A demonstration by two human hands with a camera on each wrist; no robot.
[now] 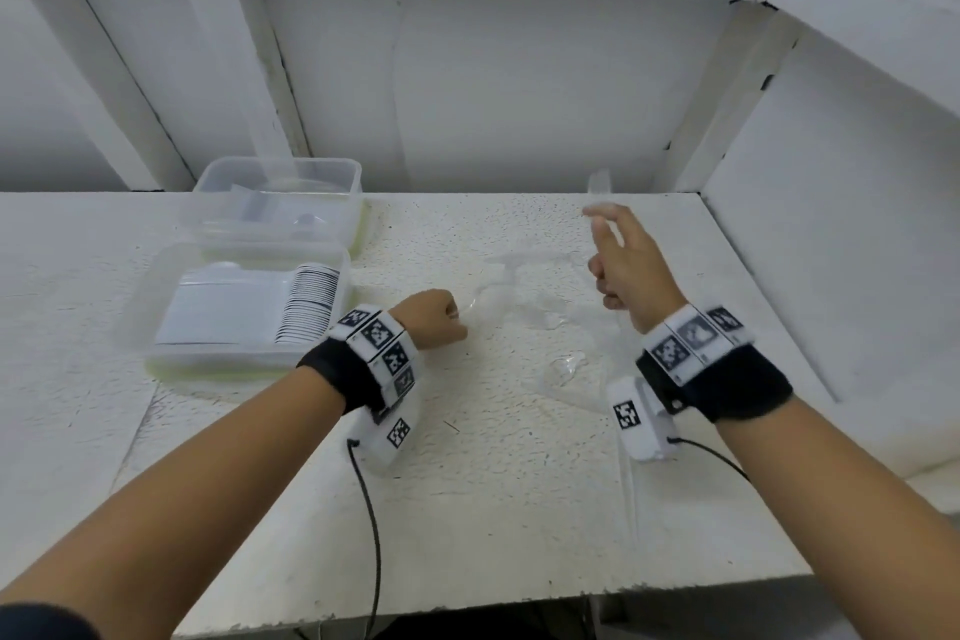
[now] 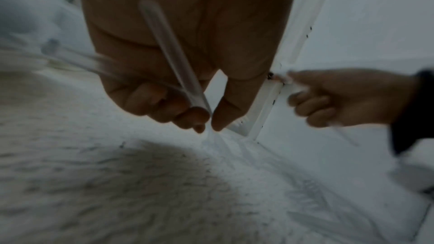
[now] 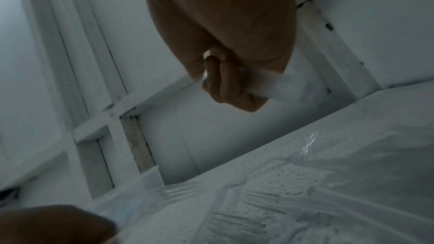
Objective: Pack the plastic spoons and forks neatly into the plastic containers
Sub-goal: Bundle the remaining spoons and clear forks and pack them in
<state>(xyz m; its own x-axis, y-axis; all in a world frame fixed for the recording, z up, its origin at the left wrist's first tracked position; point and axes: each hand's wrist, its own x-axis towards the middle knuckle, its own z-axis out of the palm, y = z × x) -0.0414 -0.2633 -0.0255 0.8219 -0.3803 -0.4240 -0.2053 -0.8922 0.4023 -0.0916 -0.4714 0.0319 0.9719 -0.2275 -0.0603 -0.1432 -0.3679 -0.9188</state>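
Two clear plastic containers stand at the left of the white table: the near container (image 1: 156, 353) holds a neat stack of utensils (image 1: 306, 307), and the far container (image 1: 332, 172) sits behind it. A loose pile of clear cutlery (image 1: 530, 307) (image 3: 258, 201) lies mid-table. My left hand (image 1: 436, 320) (image 2: 183, 110) is curled low beside the pile, gripping clear utensil handles (image 2: 171, 58). Raised above the pile's right side, my right hand (image 1: 618, 265) (image 3: 230, 84) grips a clear utensil (image 1: 600, 187) (image 3: 265, 83) that points up. Whether each piece is a spoon or a fork is unclear.
White wall panels and beams close in behind the table (image 1: 519, 509) and along its right side. The table's front edge is chipped. Cables run from both wrist cameras.
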